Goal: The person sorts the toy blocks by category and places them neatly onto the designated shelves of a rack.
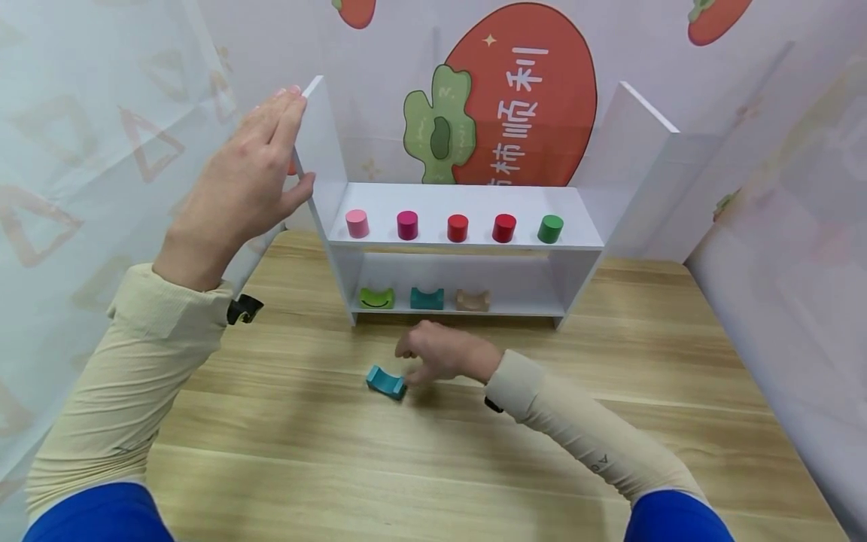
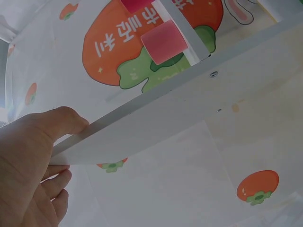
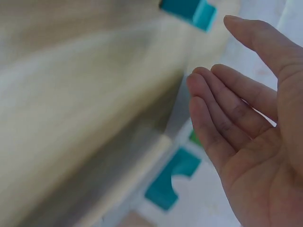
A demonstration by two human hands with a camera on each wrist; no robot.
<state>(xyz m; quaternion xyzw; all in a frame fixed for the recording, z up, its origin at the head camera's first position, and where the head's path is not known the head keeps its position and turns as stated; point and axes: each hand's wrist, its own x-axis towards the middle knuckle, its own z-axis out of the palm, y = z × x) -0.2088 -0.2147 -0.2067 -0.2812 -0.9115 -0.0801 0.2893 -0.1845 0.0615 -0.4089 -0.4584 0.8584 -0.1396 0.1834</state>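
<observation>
My left hand grips the upper edge of the left side panel of a white two-tier shelf. In the left wrist view, the thumb lies on one face of that panel and the fingers are on the other. A teal block with a curved notch lies on the table in front of the shelf. Just right of it hovers my right hand, fingers slightly bent and holding nothing. The right wrist view shows a gap between the thumb and that teal block.
Along the upper board stand a pink cylinder, a magenta one, two red ones and a green one. Notched blocks in green, teal and tan sit on the lower board. Printed cloth hangs around the wooden table.
</observation>
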